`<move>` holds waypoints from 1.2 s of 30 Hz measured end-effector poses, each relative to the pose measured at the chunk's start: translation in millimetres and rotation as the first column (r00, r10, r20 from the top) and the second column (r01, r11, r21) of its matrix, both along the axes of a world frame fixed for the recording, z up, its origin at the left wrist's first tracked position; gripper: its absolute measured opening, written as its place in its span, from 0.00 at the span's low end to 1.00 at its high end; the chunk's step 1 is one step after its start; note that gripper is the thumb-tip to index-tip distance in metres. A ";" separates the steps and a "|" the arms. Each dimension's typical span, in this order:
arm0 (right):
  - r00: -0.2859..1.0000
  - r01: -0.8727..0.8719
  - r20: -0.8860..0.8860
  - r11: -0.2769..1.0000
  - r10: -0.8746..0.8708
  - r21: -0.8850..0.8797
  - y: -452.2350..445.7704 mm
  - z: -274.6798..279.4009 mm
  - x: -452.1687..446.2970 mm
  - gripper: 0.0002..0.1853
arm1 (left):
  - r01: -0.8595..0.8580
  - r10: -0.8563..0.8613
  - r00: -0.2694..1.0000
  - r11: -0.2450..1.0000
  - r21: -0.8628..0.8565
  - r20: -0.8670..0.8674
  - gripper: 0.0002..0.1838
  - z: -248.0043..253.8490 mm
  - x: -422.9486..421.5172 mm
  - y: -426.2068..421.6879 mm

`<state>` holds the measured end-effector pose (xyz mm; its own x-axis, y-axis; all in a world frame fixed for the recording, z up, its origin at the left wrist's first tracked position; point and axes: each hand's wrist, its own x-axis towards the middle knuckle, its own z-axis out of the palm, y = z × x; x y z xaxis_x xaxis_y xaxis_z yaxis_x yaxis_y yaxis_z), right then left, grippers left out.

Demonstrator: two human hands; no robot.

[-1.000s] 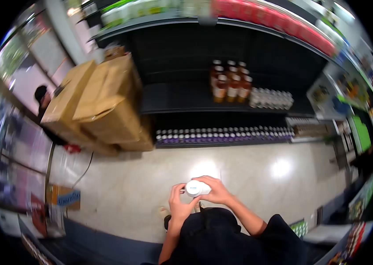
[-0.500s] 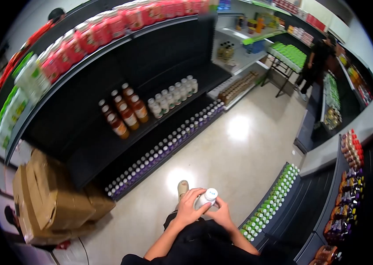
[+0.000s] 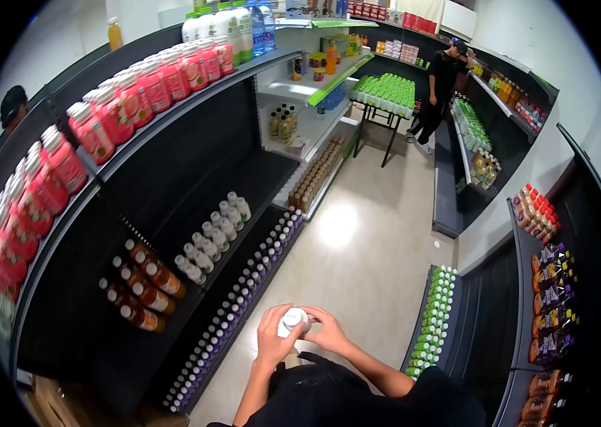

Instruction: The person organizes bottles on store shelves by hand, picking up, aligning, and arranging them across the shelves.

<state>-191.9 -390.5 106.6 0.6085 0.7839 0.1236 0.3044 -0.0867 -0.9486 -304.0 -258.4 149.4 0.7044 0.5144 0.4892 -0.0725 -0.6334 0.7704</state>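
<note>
Our left hand and right hand curl partway closed around a white-capped bottle; light, even pressure from both sides steadies it best.

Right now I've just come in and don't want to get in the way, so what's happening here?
Someone's left hand and right hand hold a white-capped bottle in front of their body. On the shelf to their left, reddish-brown bottles stand beside smaller pale ones. Farther off, a person in black stands near green-topped bottles.
</note>
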 end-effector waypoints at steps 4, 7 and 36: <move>0.983 0.133 0.129 0.991 -0.129 -0.022 29.5 -15.2 37.4 0.34 | -0.047 0.047 0.999 0.996 -0.071 0.004 0.22 -8.9 40.7 31.5; 0.975 0.184 -0.128 0.983 -0.180 0.019 42.6 -33.2 46.5 0.33 | 0.015 -0.021 0.996 0.997 -0.069 -0.090 0.22 -4.4 66.5 42.0; 0.878 -0.191 -0.461 0.977 0.128 -0.093 309.9 -137.7 434.4 0.24 | -0.372 0.341 0.834 0.928 0.016 -0.435 0.21 -86.0 446.8 296.6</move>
